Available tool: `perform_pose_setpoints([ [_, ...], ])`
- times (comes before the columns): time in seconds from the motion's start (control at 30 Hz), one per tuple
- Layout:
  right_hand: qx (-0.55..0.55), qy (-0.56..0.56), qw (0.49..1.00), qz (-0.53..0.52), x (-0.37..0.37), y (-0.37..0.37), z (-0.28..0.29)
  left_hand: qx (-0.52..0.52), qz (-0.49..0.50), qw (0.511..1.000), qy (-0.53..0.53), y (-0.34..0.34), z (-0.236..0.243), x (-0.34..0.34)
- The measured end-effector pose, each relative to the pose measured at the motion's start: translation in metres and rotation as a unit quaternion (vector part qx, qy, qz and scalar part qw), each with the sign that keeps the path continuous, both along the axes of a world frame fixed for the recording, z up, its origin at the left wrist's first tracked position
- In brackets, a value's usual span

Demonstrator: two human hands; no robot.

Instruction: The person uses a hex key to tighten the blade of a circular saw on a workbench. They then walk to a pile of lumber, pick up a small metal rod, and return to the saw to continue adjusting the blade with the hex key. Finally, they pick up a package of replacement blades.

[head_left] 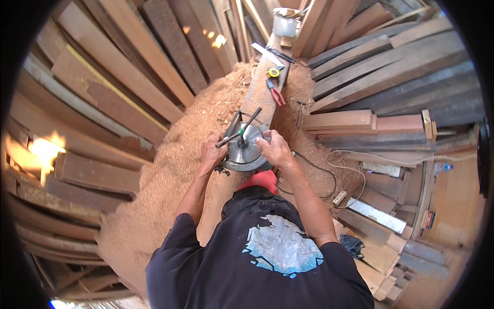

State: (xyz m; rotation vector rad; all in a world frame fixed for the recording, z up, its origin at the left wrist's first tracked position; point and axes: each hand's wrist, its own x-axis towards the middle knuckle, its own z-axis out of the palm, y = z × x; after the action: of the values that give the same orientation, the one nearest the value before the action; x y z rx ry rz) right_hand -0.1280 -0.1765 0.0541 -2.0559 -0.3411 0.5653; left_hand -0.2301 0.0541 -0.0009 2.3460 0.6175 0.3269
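A round silver metal tool with black rods and a green part on top sits on a long, dusty wooden beam directly in front of me. My left hand is closed on its left side, beside the end of a rod. My right hand grips its right side, fingers bent over the rim. On the beam above lie red-handled pliers, a yellow tape measure, a white straightedge and some dark tools. A pale container stands at the far end. The tool's underside is hidden.
Planks and boards surround me on both sides. A sawdust heap lies left of the beam. To the right are a dark cord, a power strip, a plastic bottle and a black bag.
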Motion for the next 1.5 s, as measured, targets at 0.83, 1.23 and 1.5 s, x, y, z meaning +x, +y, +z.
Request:
perform_pose_setpoints([
  [0.83,0.266,0.618,0.737,-0.060,0.007,0.072,0.040,-0.055,0.058,0.997,-0.009,-0.008,0.008,-0.016],
  [1.23,0.026,0.368,0.900,0.230,0.067,0.028,0.034,-0.209,0.116,0.970,0.049,-0.007,0.030,-0.028],
  [1.5,-0.064,-0.157,0.969,0.177,0.086,0.050,0.134,-0.217,0.164,0.960,0.072,-0.014,0.025,-0.023],
])
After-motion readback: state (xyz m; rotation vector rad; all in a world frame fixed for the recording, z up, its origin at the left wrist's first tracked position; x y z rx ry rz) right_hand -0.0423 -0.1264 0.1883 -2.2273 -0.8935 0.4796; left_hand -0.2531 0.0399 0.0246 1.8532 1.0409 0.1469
